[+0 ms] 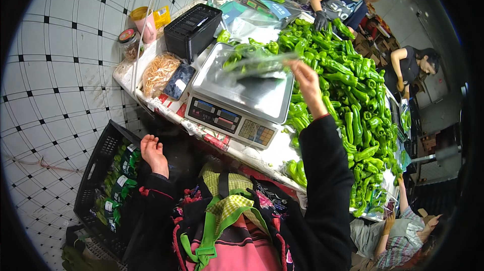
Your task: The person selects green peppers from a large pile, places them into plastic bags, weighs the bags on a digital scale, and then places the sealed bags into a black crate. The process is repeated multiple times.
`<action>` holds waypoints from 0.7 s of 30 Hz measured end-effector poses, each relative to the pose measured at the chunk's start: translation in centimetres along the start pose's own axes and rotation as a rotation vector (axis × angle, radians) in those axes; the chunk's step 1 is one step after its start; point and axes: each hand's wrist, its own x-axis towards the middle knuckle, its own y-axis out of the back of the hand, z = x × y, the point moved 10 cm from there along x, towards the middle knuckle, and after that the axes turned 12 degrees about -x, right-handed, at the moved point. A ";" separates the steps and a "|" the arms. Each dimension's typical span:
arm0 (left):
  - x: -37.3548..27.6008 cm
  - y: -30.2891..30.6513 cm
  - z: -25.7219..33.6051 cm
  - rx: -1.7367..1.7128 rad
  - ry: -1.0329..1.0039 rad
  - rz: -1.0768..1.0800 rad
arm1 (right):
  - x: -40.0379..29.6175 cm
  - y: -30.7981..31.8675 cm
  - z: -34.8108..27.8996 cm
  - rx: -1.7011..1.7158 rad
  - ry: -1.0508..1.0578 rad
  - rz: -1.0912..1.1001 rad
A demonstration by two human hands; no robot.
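My right hand grips one end of a clear plastic bag with green peppers in it. Motion blurs the bag, which is over the metal pan of a digital scale; whether it touches the pan I cannot tell. To the right spreads a big heap of long green peppers. My left hand is empty, palm up with loosely curled fingers, beside a black plastic crate. Packed bags of green peppers bearing labels lie inside that crate.
Along the table's left end are a black lidded basket, a phone, a bag of twist ties or similar strips, a jar and a pink mug. Several co-workers, one wearing black gloves, are around the table.
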 end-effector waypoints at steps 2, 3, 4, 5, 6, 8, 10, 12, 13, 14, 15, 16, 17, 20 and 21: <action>-1.2 -0.1 -0.7 0.030 0.053 -0.015 | -3.3 -2.6 -0.1 -0.147 0.016 -0.090; -1.3 0.6 -0.6 0.029 0.063 -0.030 | -4.9 -3.9 -2.6 -0.248 0.062 -0.143; -1.8 1.2 0.0 0.035 0.061 -0.004 | -6.3 -3.5 -3.2 -0.207 0.032 -0.071; -2.2 1.2 -0.4 0.040 0.083 0.016 | -8.1 -1.8 -3.1 -0.187 -0.015 0.005; -2.3 1.3 -0.6 0.055 0.093 -0.008 | -9.9 -0.1 -2.1 -0.130 -0.076 0.063; -2.6 1.2 -0.8 0.106 0.115 -0.017 | -13.9 3.5 1.7 -0.055 -0.295 0.153; -2.9 0.6 -1.6 0.150 0.137 -0.028 | -17.8 6.4 4.8 -0.113 -0.477 0.167; -3.5 -1.4 -1.8 0.186 0.121 -0.073 | -20.2 7.3 7.0 -0.132 -0.527 0.148; -3.8 -3.0 -2.0 0.206 0.107 -0.103 | -21.2 7.4 7.6 -0.093 -0.548 0.154; -4.5 -4.8 -2.3 0.225 0.094 -0.149 | -22.1 7.5 8.4 -0.049 -0.576 0.172; -5.7 -7.9 -1.8 0.276 0.064 -0.281 | -22.3 7.3 8.1 0.003 -0.591 0.200; -6.8 -10.5 -1.7 0.310 0.002 -0.382 | -22.3 6.9 8.0 -0.012 -0.601 0.165; -7.7 -12.7 -1.6 0.343 -0.059 -0.485 | -22.2 6.5 7.9 -0.028 -0.612 0.130; -9.7 -17.4 -0.9 0.402 -0.165 -0.639 | -21.2 4.6 6.2 -0.157 -0.604 0.081; -10.3 -18.8 -0.3 0.440 -0.194 -0.657 | -21.1 3.7 5.6 -0.191 -0.597 0.073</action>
